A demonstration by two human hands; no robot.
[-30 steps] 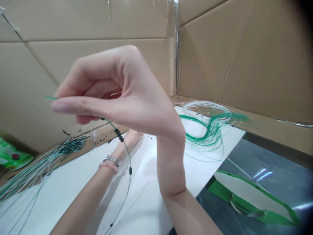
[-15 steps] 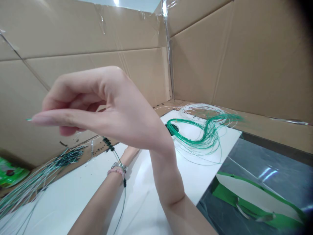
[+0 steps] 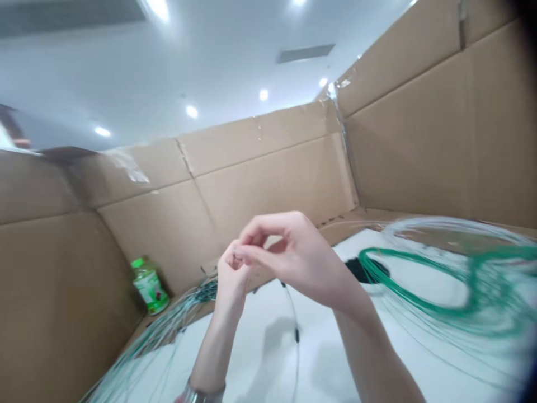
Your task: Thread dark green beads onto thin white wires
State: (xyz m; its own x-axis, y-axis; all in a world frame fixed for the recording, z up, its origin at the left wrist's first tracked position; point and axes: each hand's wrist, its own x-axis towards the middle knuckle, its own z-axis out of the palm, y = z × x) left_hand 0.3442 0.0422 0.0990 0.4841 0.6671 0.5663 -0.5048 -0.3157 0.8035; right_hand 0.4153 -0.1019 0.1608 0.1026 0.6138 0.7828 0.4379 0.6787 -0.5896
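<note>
My right hand and my left hand meet fingertip to fingertip in the middle of the view, above a white sheet. Both pinch the top of a thin green wire that hangs down below them and carries a small dark bead. My left wrist wears a metal band at the bottom edge. The frame is blurred, so the exact grip point is hard to make out.
A loop of green and clear wires lies to the right. A bundle of straight beaded wires lies to the left. A green bottle stands by the cardboard wall that encloses the area.
The view has tilted up, now showing ceiling lights. My right hand dropped from close to the camera down to my left hand, which rose to join it on the wire.
</note>
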